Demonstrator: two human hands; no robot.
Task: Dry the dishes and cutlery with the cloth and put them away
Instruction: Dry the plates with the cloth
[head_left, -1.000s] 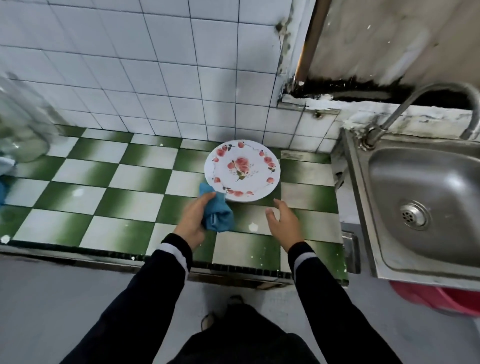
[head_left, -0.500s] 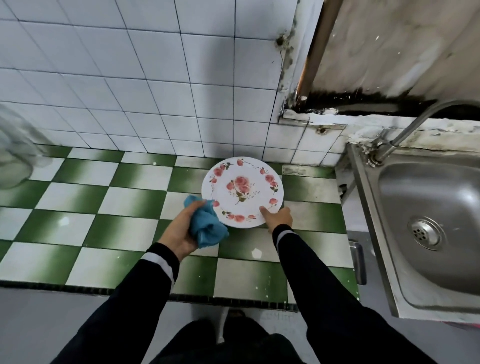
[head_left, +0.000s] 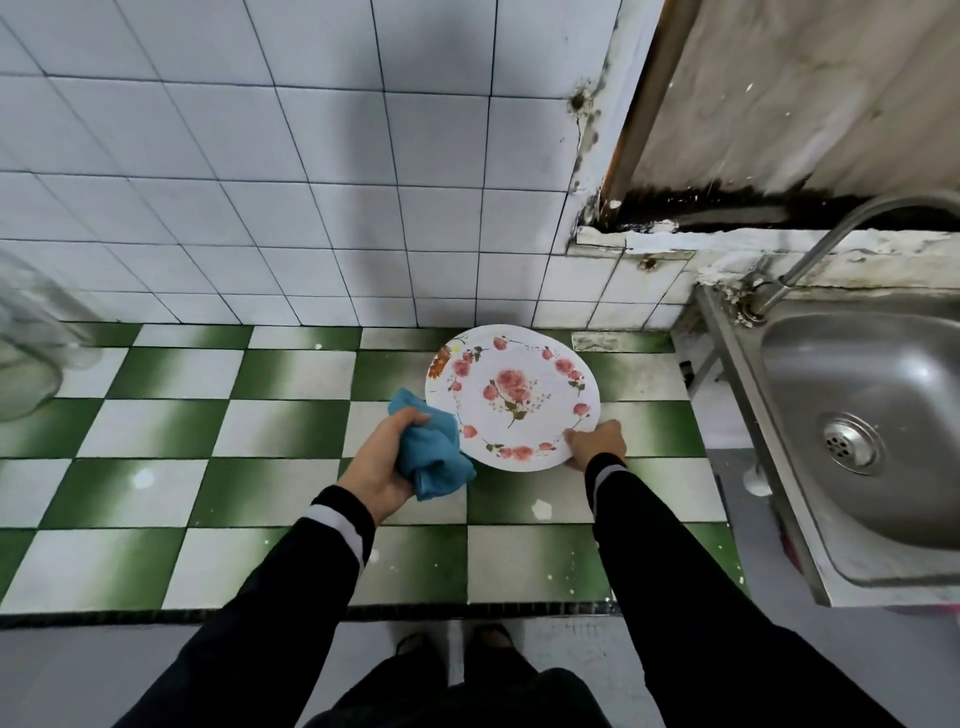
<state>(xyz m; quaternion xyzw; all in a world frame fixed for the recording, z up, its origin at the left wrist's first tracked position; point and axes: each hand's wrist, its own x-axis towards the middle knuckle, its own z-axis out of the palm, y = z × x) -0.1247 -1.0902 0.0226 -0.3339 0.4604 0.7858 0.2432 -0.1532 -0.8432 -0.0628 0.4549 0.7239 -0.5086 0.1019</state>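
1. Head camera is showing my right hand (head_left: 595, 444) pinching the near right rim of the round white plate with pink roses (head_left: 511, 395). The thumb is lying on top and the other fingers are curling underneath, out of sight.
2. My left hand (head_left: 382, 462) is wrapping its fingers round the bunched blue cloth (head_left: 434, 452), which is touching the plate's near left rim.
3. A second ago the right hand was hovering open, short of the plate; now it is gripping the rim, and the cloth hand is sitting closer in.
4. That plate is sitting at the back of the green-and-white checked tile counter (head_left: 156, 483), near the white tiled wall (head_left: 311, 208). Its near edge seems to be lifting, but I cannot tell whether the far edge is resting.
5. I am judging that wiping is only beginning and nothing is put away yet.
6. An orange-flowered edge is peeking out at the plate's far left, possibly a second plate underneath; I cannot tell.
7. On the right, the stainless steel sink (head_left: 748, 415) with its curved metal tap (head_left: 831, 239) is standing well apart. A blurred clear container (head_left: 31, 353) is sitting at the left edge.
8. The wall close behind is limiting how far I can tip the plate back.
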